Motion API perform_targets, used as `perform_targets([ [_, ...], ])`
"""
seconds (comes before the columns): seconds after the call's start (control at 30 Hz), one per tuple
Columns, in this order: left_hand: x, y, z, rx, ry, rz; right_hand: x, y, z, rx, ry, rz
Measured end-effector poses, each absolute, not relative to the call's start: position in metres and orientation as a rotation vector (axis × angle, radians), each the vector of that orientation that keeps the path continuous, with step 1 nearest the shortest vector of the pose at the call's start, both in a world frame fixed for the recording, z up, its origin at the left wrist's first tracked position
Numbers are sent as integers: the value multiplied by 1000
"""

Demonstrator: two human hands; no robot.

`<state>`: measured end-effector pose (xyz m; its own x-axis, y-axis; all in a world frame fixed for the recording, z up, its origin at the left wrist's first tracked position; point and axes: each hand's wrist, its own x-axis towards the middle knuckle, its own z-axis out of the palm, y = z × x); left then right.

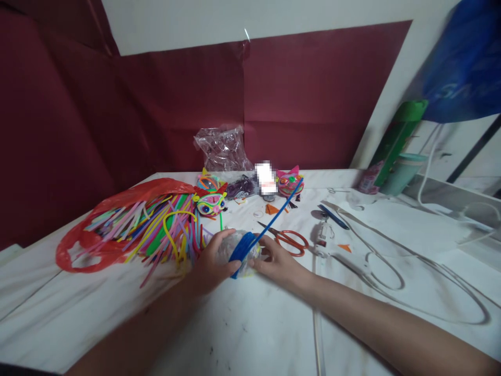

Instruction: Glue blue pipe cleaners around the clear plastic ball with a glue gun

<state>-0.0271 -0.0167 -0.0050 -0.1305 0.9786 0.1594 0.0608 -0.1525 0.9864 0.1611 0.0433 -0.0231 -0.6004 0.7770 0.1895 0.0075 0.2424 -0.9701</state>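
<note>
Head view: left fingers (230, 269) and right fingers (261, 267) half-curled around blue-banded ball (241, 247)

we see dark red sheeting (313, 94) covering much of the pale wall (332, 14), creased and seamed near the middle. before us spreads a white, grey-veined table (254, 329) under dim light.
</note>
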Motion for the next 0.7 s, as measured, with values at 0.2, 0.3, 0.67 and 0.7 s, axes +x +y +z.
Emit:
perform_targets([
  [0.2,-28,-17,-6,1402,1278,1400,160,43,-27,-689,-1838,1379],
  [0.3,-30,-16,-9,1536,1374,1362,159,42,-28,-655,-1860,1339],
  [0.67,-29,-18,-10,1731,1527,1354,179,31,-1,-639,-2097,290],
  [0.7,-28,-18,-11,1764,1526,1355,182,30,2,-514,-2100,172],
])
